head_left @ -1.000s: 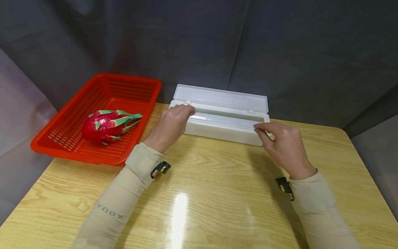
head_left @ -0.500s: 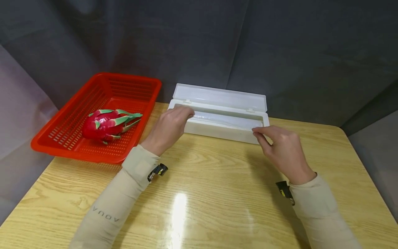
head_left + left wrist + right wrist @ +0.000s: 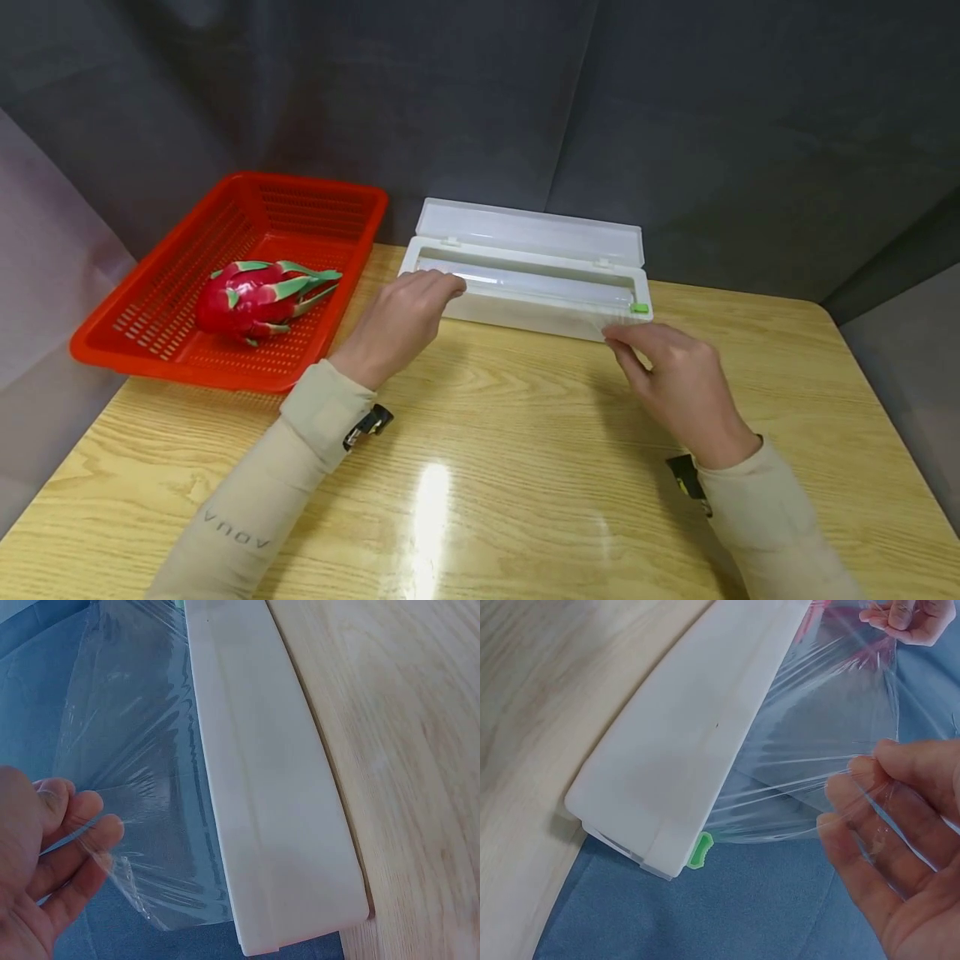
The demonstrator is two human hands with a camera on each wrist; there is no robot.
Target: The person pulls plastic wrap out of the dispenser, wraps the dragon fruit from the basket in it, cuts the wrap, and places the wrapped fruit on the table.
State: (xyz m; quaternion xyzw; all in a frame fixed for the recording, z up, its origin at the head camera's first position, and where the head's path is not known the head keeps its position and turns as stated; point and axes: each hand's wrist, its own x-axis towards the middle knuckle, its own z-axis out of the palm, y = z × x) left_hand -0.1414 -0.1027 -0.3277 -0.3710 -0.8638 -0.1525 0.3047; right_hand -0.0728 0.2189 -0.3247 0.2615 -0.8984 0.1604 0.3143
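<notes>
A long white cling film dispenser (image 3: pixel 525 318) sits at the back of the table, its lid (image 3: pixel 528 229) tipped up behind it. Inside lies a pale roll (image 3: pixel 551 288). My left hand (image 3: pixel 397 325) pinches the cling film (image 3: pixel 142 705) near the dispenser's left end. At the opposite end, my right hand (image 3: pixel 682 379) holds another part of its edge between thumb and fingers. Thin and wrinkled, the clear film spans from the dispenser to both hands. A green slider (image 3: pixel 700 850) shows at the dispenser's right end.
To the left stands a red plastic basket (image 3: pixel 322 354) with a dragon fruit (image 3: pixel 251 300) lying in it. Dark curtain (image 3: pixel 675 125) hangs right behind the dispenser. The wooden table (image 3: pixel 517 467) stretches toward me.
Both hands have drawn back toward me, pulling film out over the dispenser's front. The green slider and more of the roll now show in the head view. Basket and dragon fruit stay put.
</notes>
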